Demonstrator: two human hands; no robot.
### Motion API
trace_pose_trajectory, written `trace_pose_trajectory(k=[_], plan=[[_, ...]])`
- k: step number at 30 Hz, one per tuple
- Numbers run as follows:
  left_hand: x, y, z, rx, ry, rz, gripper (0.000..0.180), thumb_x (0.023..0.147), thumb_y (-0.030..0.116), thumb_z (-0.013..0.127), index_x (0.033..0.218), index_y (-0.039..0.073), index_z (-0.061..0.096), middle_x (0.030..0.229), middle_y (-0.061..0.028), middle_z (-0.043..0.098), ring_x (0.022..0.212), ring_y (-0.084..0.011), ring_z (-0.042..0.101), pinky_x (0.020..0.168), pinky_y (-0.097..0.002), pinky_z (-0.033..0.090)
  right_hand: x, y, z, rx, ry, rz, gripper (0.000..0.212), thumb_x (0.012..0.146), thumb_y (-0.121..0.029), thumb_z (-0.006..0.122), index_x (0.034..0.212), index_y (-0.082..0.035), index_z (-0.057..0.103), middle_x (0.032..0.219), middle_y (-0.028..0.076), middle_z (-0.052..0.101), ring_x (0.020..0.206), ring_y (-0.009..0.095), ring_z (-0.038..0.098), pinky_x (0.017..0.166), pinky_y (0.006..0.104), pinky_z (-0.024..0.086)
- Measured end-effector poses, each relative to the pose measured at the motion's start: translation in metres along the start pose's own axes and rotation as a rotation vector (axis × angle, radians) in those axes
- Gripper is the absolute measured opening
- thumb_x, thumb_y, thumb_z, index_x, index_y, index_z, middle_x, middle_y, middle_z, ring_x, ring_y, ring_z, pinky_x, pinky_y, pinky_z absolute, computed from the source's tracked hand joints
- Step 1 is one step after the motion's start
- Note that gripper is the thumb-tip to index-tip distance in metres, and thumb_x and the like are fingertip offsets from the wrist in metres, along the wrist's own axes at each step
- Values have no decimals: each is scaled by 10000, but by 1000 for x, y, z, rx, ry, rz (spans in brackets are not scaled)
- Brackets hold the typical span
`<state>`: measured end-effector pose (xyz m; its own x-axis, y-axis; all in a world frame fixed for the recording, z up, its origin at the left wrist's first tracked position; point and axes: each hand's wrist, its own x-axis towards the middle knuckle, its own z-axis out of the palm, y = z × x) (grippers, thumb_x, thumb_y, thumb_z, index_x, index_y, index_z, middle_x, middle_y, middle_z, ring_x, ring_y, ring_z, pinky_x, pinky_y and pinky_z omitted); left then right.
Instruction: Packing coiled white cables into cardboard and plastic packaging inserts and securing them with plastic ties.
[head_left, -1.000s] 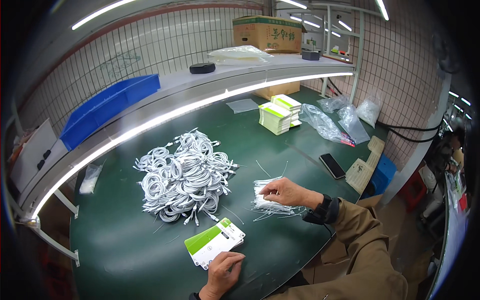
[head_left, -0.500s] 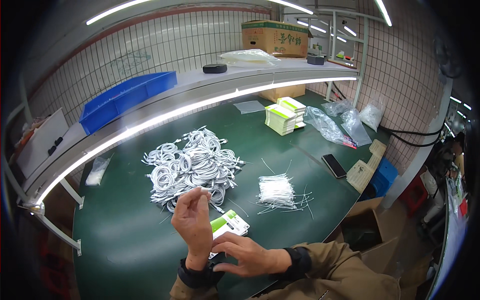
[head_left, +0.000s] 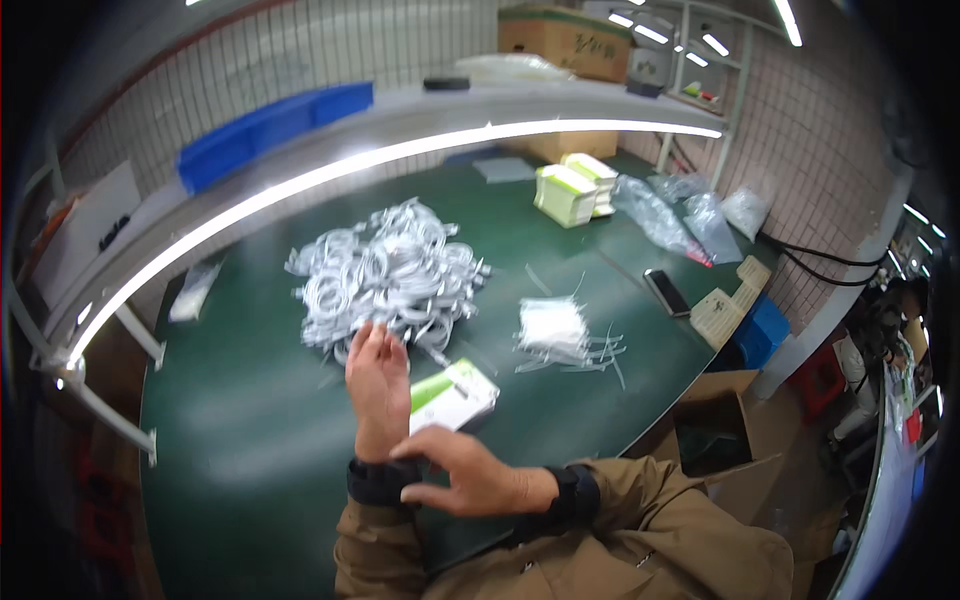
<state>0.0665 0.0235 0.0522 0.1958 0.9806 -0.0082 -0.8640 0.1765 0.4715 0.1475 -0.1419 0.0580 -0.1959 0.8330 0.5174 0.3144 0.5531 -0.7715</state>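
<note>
My left hand (head_left: 380, 395) is raised in front of the heap of coiled white cables (head_left: 385, 275), with its fingers upward and loosely bent; nothing shows in it. My right hand (head_left: 465, 472) is beside the left wrist, by its dark cuff (head_left: 380, 482). Its thumb and fingers are apart, and no held thing shows between them. Just beyond the hands lies a small stack of green-and-white cards (head_left: 455, 400), partly covered by them. To the right of that stack is a pile of thin white cable ties (head_left: 553, 328). The picture is somewhat blurred.
Taller stacks of green-and-white cards (head_left: 567, 195) stand at the back beside clear plastic bags (head_left: 650, 222). A phone (head_left: 666, 293) lies near the table's right edge. Beyond that edge are a blue bin (head_left: 762, 342) and an open carton (head_left: 715, 440). A lit shelf (head_left: 420, 118) spans the back.
The view has tilted, so the table sits higher in the picture. My right hand has shifted slightly left toward the left cuff, its thumb and fingers wider apart. The piles look unchanged.
</note>
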Motion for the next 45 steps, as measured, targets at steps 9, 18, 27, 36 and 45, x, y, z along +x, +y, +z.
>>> trace_pose_trajectory(k=[9,18,27,36,45], plan=[[19,-6,22,-27,37,119,179,970,-15,622,1143,8,582,994,-103,651,855,-183,645,770,-321,594,0,8,8,60,80,99,679,774,-113,896,1348,-26,544,1240,103,597,1073,188,637,830,314,553],[10,-1,24,212,-18,431,111,966,-41,606,1070,-6,594,940,-107,661,717,-177,692,596,-301,644,-10,4,26,149,132,269,716,826,-143,868,1409,-1,477,1251,105,582,1104,160,614,918,332,555],[8,8,28,498,-121,723,47,971,-23,610,1014,-5,615,933,-102,672,729,-156,699,597,-299,641,-6,14,19,577,69,580,515,930,-114,765,1359,47,530,1175,70,647,1067,131,632,968,318,550],[9,14,23,1151,-479,1339,83,970,-11,625,1036,37,641,933,-88,694,783,-136,706,621,-299,613,-8,23,29,604,97,537,499,940,-104,740,1371,50,541,1224,91,645,1117,140,624,994,320,542],[11,14,17,165,-61,321,75,976,11,650,1049,0,638,962,-129,701,715,-172,725,582,-269,614,-1,21,18,558,-13,554,496,938,-104,738,1368,47,542,1220,81,627,1103,129,616,998,303,528]])
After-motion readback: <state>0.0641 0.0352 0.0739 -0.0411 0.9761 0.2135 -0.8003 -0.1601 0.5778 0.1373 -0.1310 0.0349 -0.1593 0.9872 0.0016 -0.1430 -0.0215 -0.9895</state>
